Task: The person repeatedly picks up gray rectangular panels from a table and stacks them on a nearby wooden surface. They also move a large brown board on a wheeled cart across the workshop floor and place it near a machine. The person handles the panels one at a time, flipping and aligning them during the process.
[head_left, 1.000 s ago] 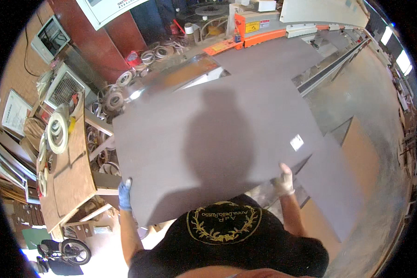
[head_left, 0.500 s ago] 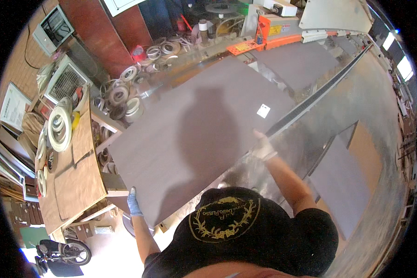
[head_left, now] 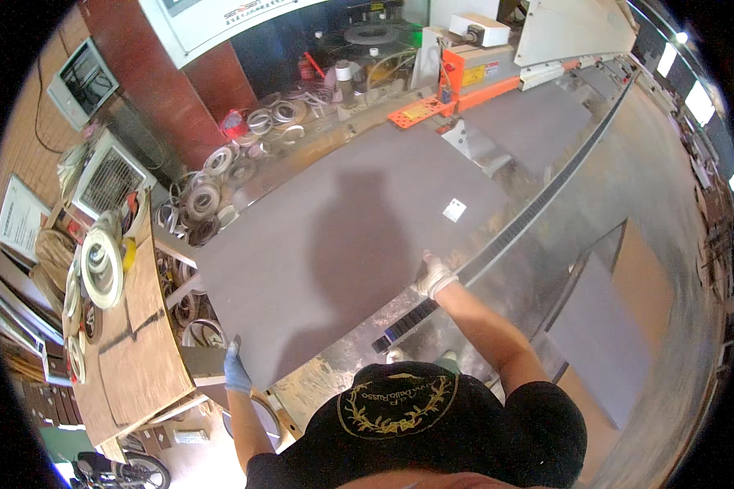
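Note:
A large flat grey-brown panel lies across the machine bed in front of me, my shadow falling on it. A small white label is stuck near its right end. My left hand, in a blue glove, grips the panel's left end near its close corner. In a whitish glove, my right hand holds the near long edge further right, thumb on top; its other fingers are partly hidden. Beside the panel's near edge runs a dark segmented conveyor track.
An orange machine guard stands beyond the panel, with another grey panel further along the bed. Rolls of edge banding crowd the far left. A wooden table stands left. More panels are stacked at right.
The panel has shifted away from me toward the machine's far side, and both hands moved with it. More of the conveyor track shows along its near edge. My view has tilted slightly.

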A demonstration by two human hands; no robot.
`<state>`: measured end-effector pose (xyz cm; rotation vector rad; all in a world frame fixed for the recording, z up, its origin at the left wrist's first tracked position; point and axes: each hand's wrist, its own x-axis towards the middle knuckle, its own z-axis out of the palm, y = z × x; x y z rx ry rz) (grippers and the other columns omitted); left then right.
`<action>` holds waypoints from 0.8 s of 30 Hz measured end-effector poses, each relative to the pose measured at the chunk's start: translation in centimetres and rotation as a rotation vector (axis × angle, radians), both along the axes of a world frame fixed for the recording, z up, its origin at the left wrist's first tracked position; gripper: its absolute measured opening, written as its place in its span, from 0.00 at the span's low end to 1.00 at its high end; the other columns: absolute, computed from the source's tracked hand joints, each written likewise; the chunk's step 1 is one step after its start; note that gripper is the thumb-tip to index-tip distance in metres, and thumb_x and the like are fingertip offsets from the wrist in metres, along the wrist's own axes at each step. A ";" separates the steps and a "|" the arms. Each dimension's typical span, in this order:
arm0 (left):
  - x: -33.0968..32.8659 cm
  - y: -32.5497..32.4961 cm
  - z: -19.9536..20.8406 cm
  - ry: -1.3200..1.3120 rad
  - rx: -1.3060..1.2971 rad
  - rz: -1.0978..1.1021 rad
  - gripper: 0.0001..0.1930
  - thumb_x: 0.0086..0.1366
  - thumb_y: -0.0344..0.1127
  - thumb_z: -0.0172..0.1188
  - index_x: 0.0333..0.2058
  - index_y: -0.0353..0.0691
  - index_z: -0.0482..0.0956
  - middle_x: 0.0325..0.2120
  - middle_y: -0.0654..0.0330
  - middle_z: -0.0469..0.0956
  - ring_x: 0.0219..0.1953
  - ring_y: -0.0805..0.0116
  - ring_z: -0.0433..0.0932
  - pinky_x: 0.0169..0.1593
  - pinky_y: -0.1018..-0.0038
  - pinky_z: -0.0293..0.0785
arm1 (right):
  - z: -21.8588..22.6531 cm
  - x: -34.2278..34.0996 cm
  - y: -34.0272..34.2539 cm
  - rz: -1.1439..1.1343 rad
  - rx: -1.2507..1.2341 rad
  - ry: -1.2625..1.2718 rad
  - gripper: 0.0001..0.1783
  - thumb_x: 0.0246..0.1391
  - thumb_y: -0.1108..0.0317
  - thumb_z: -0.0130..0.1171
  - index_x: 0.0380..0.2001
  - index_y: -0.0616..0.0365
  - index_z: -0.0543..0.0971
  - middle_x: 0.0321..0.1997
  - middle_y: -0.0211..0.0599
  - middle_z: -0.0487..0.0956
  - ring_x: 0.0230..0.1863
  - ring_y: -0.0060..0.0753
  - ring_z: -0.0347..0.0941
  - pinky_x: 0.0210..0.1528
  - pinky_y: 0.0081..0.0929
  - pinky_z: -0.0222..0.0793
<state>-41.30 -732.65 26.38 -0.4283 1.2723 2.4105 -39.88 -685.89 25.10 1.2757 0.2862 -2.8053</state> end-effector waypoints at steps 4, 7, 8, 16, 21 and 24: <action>0.7 -0.8 -2.6 -0.154 -0.125 -0.038 0.28 0.57 0.45 0.56 0.53 0.38 0.63 0.47 0.54 0.71 0.47 0.56 0.71 0.51 0.62 0.69 | -2.3 -0.5 0.9 -0.040 -0.047 0.041 0.20 0.60 0.56 0.38 0.53 0.49 0.63 0.57 0.35 0.65 0.57 0.40 0.62 0.56 0.47 0.60; 0.0 -1.3 -3.3 -0.152 -0.092 -0.006 0.27 0.57 0.44 0.57 0.52 0.38 0.65 0.45 0.54 0.72 0.46 0.57 0.72 0.50 0.62 0.70 | -2.5 -0.8 0.9 0.025 -0.021 0.107 0.21 0.61 0.55 0.36 0.54 0.50 0.62 0.58 0.37 0.64 0.58 0.41 0.61 0.57 0.46 0.60; -0.5 -1.7 -3.4 -0.166 -0.085 0.003 0.26 0.57 0.43 0.57 0.52 0.38 0.65 0.45 0.54 0.72 0.45 0.57 0.72 0.50 0.62 0.70 | -2.3 -0.8 0.7 0.035 0.012 0.122 0.22 0.62 0.54 0.33 0.55 0.53 0.60 0.58 0.39 0.63 0.58 0.42 0.60 0.57 0.47 0.60; -2.4 -2.1 -4.1 -0.214 -0.061 0.029 0.25 0.57 0.43 0.56 0.50 0.37 0.66 0.44 0.53 0.73 0.45 0.56 0.73 0.50 0.61 0.69 | 0.1 -0.6 0.4 -0.007 -0.026 0.127 0.23 0.61 0.57 0.38 0.57 0.53 0.57 0.61 0.43 0.59 0.61 0.47 0.57 0.58 0.58 0.53; -2.9 -3.2 -5.5 -0.165 -0.229 -0.012 0.27 0.58 0.47 0.53 0.53 0.39 0.63 0.49 0.54 0.70 0.48 0.54 0.70 0.52 0.58 0.65 | -2.4 -0.9 0.8 -0.011 0.041 0.184 0.26 0.61 0.56 0.39 0.59 0.52 0.52 0.64 0.44 0.53 0.64 0.51 0.50 0.60 0.62 0.46; -3.2 -3.5 -6.0 -0.194 -0.189 0.003 0.26 0.58 0.45 0.54 0.52 0.38 0.65 0.47 0.54 0.71 0.47 0.56 0.71 0.52 0.60 0.67 | -2.4 -1.1 1.1 0.000 0.094 0.106 0.28 0.61 0.55 0.40 0.60 0.52 0.50 0.65 0.46 0.51 0.65 0.53 0.46 0.60 0.65 0.42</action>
